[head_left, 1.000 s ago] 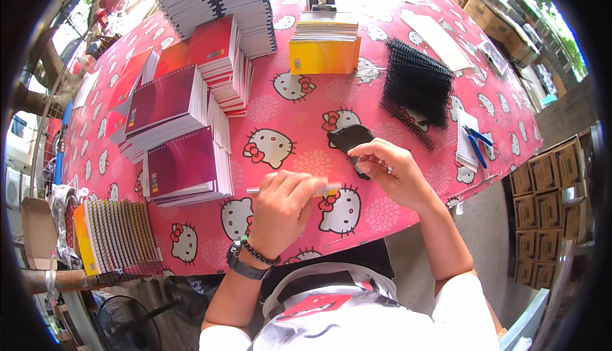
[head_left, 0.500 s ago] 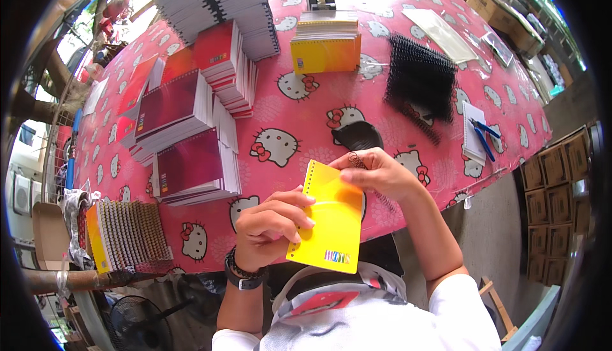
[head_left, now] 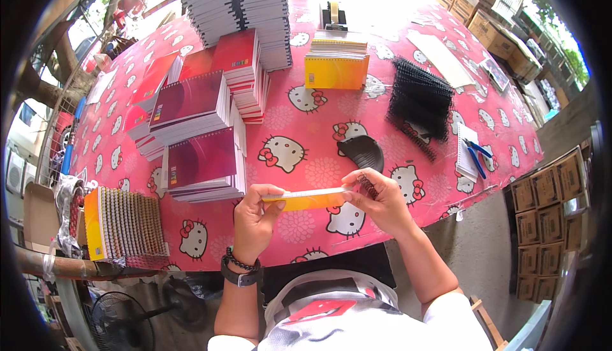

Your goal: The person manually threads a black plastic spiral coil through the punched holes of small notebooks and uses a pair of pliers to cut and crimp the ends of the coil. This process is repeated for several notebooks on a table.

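Observation:
A yellow notebook (head_left: pixel 310 200) is held edge-on above the near edge of the table, its white page edges facing up. My left hand (head_left: pixel 255 223) pinches its left end between thumb and fingers. At the other end, my right hand (head_left: pixel 382 206) grips the notebook with thumb and forefinger. A dark spiral binding coil (head_left: pixel 367 186) is also tucked among the right hand's fingers. Just beyond that hand, a black curved dish-like piece (head_left: pixel 362 152) lies on the table.
Stacks of purple notebooks (head_left: pixel 201 160) and red notebooks (head_left: pixel 234 51) stand at left. Bound yellow notebooks (head_left: pixel 127 227) sit near the left edge. An unbound yellow stack (head_left: pixel 336 71) is at the back. Black coils (head_left: pixel 419 99) and blue-handled pliers (head_left: pixel 475 158) on a notepad lie at right.
The notebook has been tipped from its cover facing up to edge-on, and raised away from my body. My left hand has moved to its left end. The whole view has shifted slightly.

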Motion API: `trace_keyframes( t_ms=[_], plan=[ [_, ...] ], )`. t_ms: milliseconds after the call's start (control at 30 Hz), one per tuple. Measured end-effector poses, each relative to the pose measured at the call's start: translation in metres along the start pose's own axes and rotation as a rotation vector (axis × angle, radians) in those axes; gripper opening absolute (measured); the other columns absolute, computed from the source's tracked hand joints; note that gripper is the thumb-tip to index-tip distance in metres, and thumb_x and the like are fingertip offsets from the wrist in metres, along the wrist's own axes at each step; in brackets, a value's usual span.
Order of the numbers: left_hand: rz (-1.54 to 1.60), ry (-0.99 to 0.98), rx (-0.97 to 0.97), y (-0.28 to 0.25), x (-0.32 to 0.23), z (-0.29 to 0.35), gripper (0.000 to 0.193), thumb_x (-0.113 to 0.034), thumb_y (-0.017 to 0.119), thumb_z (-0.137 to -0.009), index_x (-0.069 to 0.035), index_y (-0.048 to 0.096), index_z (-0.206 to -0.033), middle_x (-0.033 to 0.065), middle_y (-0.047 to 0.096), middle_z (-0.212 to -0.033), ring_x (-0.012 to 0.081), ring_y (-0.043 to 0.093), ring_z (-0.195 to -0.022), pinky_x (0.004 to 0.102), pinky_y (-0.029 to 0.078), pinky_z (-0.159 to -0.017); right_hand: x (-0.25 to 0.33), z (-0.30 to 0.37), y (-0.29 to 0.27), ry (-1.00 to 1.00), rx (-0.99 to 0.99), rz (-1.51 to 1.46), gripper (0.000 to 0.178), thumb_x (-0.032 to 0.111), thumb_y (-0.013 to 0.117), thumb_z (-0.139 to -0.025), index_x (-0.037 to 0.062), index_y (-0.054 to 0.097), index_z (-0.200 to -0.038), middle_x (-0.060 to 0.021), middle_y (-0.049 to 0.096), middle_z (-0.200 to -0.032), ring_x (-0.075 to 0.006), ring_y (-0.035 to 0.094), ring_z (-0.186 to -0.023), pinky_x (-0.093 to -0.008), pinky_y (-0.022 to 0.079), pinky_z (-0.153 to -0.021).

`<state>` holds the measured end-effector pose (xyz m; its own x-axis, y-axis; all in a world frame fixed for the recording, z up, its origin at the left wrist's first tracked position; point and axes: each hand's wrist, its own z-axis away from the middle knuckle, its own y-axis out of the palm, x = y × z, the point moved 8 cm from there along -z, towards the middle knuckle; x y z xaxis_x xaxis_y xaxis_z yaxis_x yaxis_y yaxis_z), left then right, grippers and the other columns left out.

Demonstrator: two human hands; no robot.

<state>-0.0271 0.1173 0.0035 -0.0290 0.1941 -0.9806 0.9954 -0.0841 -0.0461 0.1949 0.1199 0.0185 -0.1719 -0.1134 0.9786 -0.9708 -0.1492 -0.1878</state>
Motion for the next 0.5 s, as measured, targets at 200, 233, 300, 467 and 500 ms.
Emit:
trace_keyframes(
  t_ms=[200,233,300,467,500],
  plan=[
    [-1.048,0.452,-0.186,0.044,-0.065,0.008,0.024,-0.013,0.067,-0.08,-0.01,0.061,-0.103,0.0058,0.062,-0.112,0.0215,0.056,-0.109,0.0433,0.036,-0.1,0.012,-0.001,0.0,-0.143,0.0,0.274,0.01,0.008,0.067,-0.085,0.0026,0.063,-0.092,0.0011,0.056,-0.074,-0.0025,0.043,-0.061,-0.0221,0.037,-0.054],
    [-1.034,0.449,-0.137,0.058,-0.065,0.009,0.025,-0.015,0.067,-0.08,-0.011,0.061,-0.104,0.0054,0.061,-0.114,0.0234,0.054,-0.111,0.0452,0.033,-0.102,0.015,-0.002,0.001,-0.175,0.001,0.295,0.012,0.009,0.067,-0.085,0.0028,0.062,-0.094,0.0005,0.055,-0.074,-0.0032,0.044,-0.062,-0.023,0.038,-0.054],
    [-1.001,0.441,-0.043,0.081,-0.063,0.01,0.027,-0.019,0.066,-0.08,-0.012,0.061,-0.106,0.0046,0.058,-0.117,0.0272,0.051,-0.114,0.0488,0.026,-0.106,0.02,-0.002,0.003,-0.162,0.03,0.301,0.014,0.012,0.066,-0.086,0.0031,0.06,-0.096,-0.0015,0.054,-0.074,-0.006,0.045,-0.063,-0.0244,0.039,-0.056],
    [-0.801,0.518,-0.03,0.08,-0.055,-0.001,0.014,-0.014,0.07,-0.077,-0.013,0.068,-0.091,-0.0005,0.064,-0.082,0.02,0.057,-0.083,0.0349,0.037,-0.078,-0.003,0.002,-0.02,0.014,-0.029,-0.072,0.017,0.018,0.057,-0.093,0.0038,0.055,-0.103,-0.0022,0.054,-0.077,-0.0092,0.048,-0.066,-0.0248,0.042,-0.061],
    [-0.791,0.517,-0.031,0.079,-0.054,-0.001,0.014,-0.014,0.07,-0.077,-0.013,0.068,-0.09,-0.0005,0.063,-0.083,0.0198,0.057,-0.083,0.0349,0.037,-0.078,-0.001,0.002,-0.02,0.023,0.023,-0.014,0.016,0.017,0.056,-0.094,0.0038,0.056,-0.103,-0.0019,0.054,-0.079,-0.0089,0.048,-0.067,-0.0246,0.042,-0.062]
  ],
)
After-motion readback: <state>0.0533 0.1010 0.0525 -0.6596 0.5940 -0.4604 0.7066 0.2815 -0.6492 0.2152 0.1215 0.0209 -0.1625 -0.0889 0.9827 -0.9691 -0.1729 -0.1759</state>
